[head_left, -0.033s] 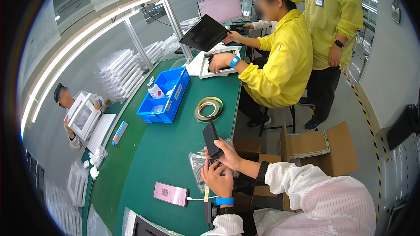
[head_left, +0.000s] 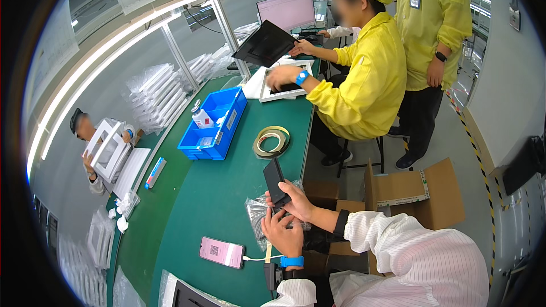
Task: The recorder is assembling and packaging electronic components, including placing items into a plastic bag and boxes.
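Note:
My right hand (head_left: 297,201) grips a flat black rectangular box (head_left: 275,181), with the thumb across its face. The box is tilted upright above the bench. Just below its lower end is my left hand (head_left: 282,232), fingers curled together close to the right hand. Whatever the left fingertips pinch is hidden. A clear plastic bag (head_left: 256,216) lies beneath both hands. Beside my left wrist, a pink-screened phone (head_left: 222,252) rests on the bench with a white cable (head_left: 261,258) plugged in.
Beyond my hands lie tape rolls (head_left: 257,143) and a blue divided bin (head_left: 209,153) holding a white bottle. A seated co-worker (head_left: 364,79) in yellow handles a black panel (head_left: 264,44). Open cardboard boxes (head_left: 449,187) stand right of the bench. Another person (head_left: 85,131) holds a white frame at left.
My hands and the black box have stayed put. The seated co-worker's nearer hand has shifted slightly left over the white frame. The person at left has tilted their frame a little.

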A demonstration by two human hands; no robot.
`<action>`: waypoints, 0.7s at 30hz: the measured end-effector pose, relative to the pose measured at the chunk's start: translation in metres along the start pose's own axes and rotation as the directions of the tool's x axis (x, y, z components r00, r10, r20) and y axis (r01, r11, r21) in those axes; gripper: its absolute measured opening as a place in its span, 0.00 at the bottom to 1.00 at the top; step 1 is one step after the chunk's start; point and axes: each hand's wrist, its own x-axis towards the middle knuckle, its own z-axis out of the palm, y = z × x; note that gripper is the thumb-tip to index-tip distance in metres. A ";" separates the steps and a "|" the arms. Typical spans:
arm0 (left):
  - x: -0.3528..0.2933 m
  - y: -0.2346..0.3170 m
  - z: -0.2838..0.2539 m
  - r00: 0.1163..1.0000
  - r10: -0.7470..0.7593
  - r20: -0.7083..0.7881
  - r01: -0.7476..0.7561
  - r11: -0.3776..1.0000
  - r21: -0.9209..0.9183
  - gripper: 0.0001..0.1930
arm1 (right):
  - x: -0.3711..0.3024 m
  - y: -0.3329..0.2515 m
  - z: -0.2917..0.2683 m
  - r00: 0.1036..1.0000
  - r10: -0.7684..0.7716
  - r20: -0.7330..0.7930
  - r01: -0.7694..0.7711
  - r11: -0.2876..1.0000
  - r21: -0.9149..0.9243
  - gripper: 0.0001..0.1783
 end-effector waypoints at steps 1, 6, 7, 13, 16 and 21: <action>0.000 0.001 0.001 1.000 0.000 0.000 0.000 1.000 -0.004 0.03 | -0.001 -0.002 0.000 1.000 -0.004 -0.003 0.004 1.000 0.003 0.20; -0.002 -0.001 -0.003 1.000 -0.012 -0.006 0.012 1.000 -0.002 0.02 | -0.002 0.002 0.004 1.000 0.002 -0.005 -0.002 1.000 -0.003 0.19; -0.002 -0.001 -0.003 1.000 -0.010 -0.005 0.010 1.000 0.001 0.02 | -0.002 0.002 0.004 1.000 0.001 -0.008 -0.001 1.000 -0.001 0.19; -0.001 -0.001 -0.002 1.000 -0.010 -0.009 0.010 1.000 0.002 0.02 | -0.001 0.002 0.004 1.000 0.000 0.000 0.000 1.000 0.005 0.19; 0.000 0.000 -0.003 1.000 -0.008 -0.007 0.008 1.000 0.000 0.02 | -0.001 0.002 0.003 1.000 0.000 -0.007 0.000 1.000 0.000 0.18; 0.000 0.000 -0.004 1.000 -0.012 0.000 0.012 1.000 -0.001 0.02 | -0.001 0.002 0.005 1.000 -0.003 -0.004 0.003 1.000 -0.003 0.18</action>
